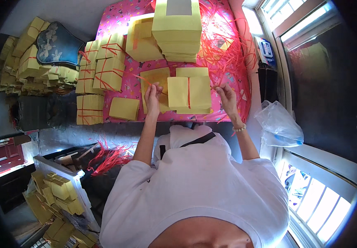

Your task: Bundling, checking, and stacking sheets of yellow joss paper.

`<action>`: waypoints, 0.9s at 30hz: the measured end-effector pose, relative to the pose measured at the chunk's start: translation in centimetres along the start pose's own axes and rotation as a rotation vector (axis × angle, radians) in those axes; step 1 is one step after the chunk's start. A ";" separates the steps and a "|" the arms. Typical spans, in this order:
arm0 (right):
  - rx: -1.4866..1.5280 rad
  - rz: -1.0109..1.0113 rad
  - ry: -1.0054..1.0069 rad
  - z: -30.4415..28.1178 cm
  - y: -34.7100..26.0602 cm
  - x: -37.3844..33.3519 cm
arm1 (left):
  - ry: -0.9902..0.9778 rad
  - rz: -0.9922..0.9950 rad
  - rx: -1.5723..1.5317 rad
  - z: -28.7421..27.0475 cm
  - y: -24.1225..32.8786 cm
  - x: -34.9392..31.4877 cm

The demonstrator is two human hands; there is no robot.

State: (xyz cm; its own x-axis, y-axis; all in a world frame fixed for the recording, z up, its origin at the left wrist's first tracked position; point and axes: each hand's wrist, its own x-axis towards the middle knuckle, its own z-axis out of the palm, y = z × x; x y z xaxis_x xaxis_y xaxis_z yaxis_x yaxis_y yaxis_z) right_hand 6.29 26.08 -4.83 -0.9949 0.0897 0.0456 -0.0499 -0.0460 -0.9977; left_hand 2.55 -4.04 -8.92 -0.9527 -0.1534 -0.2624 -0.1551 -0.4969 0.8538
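Stack (179, 93) near table's (134, 91) front edge | probably dense, stiff, sheets liable to slide; hold opposite sides | left hand (152, 98), right hand (227, 98): fingers pinching ribbon (189, 95), likely light, limp

The worktop (113, 20) is pink, with a pattern of small coloured figures. The paper stack (178, 93) is pale yellow and its ribbon (188, 93) is red. The cushion-like piece (58, 44) is blue with whitish flowers; the shirt (199, 186) is white.

Daylight glares white through the lower-right window (315, 203); fisheye-bent edges fall dark.
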 end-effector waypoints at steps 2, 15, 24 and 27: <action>-0.012 0.010 -0.006 -0.5 -0.6 0.2 | -0.030 0.110 0.199 0.7 2.0 -0.7; -0.738 -0.438 -0.346 2.2 -10.6 2.5 | -0.546 0.793 1.280 10.3 4.3 -2.5; -0.887 -0.562 -0.355 4.7 -9.7 4.0 | -0.566 0.299 1.024 12.8 0.7 -4.1; -0.693 -0.424 -0.306 4.5 -8.2 4.0 | -0.636 0.194 1.002 12.9 0.8 -3.4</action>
State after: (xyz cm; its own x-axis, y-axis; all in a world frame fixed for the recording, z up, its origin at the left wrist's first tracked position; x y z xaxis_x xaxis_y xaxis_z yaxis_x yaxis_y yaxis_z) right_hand 2.36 22.35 3.77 -0.8890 -0.3145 0.3327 -0.4566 0.5563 -0.6943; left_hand 2.28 7.10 -1.56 -0.8973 0.4368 -0.0628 0.1393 0.4155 0.8988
